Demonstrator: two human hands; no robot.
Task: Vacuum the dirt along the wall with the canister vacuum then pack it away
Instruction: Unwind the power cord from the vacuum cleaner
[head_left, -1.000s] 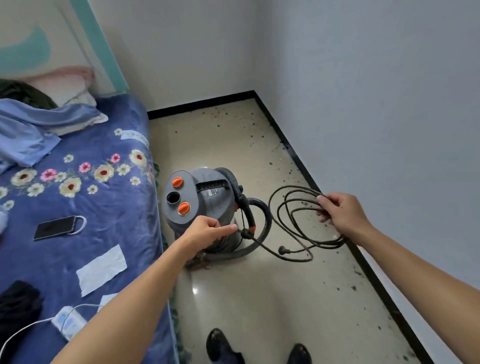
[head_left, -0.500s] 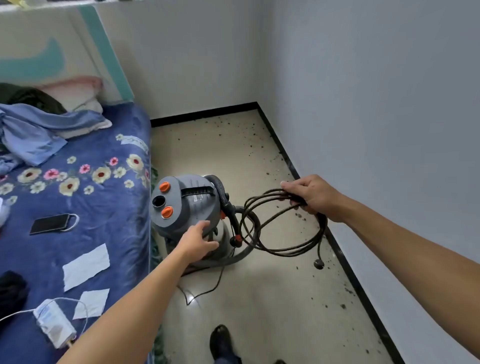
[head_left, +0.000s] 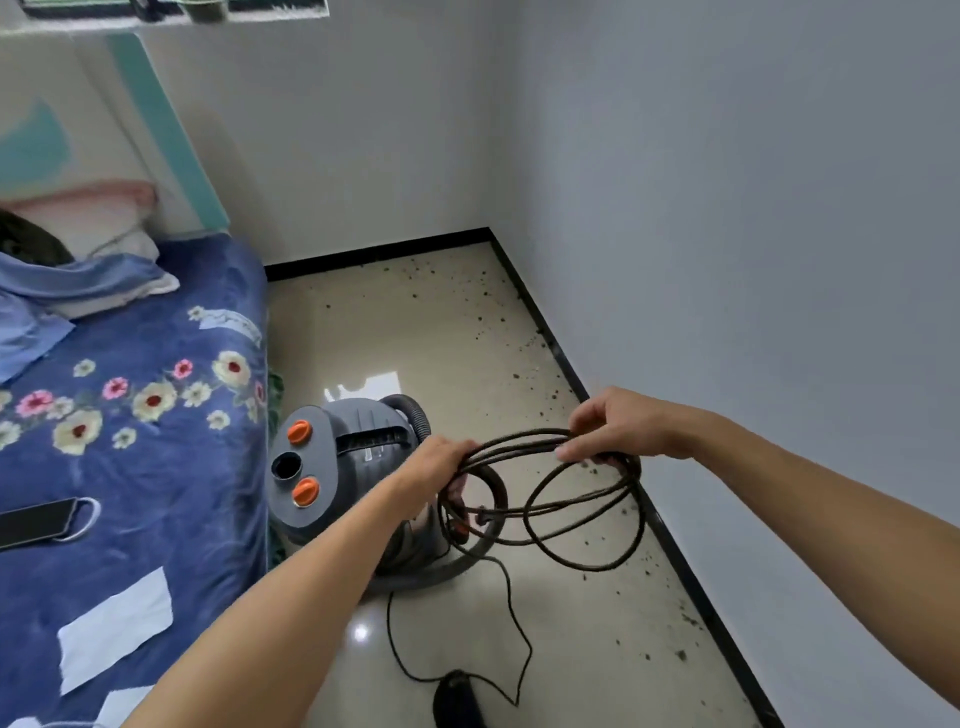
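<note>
Nearest, a dark shoe (head_left: 457, 696) stands at the bottom edge of the floor (head_left: 597, 675), and a loose tail of the power cord (head_left: 519, 441) snakes past it toward the canister vacuum (head_left: 358, 467). Above that the rest of the cord hangs in several loops between both hands. The left hand (head_left: 436, 467) grips the bundle at its left end with curled fingers, and the right hand (head_left: 618, 426) pinches the same bundle at its right end. The grey vacuum sits on the floor just beside the edge of the bed (head_left: 156, 493), its hose (head_left: 415, 410) arching over the top. Dirt (head_left: 684, 619) lies scattered along the right wall's black baseboard (head_left: 670, 545) — specks run on to the far corner.
</note>
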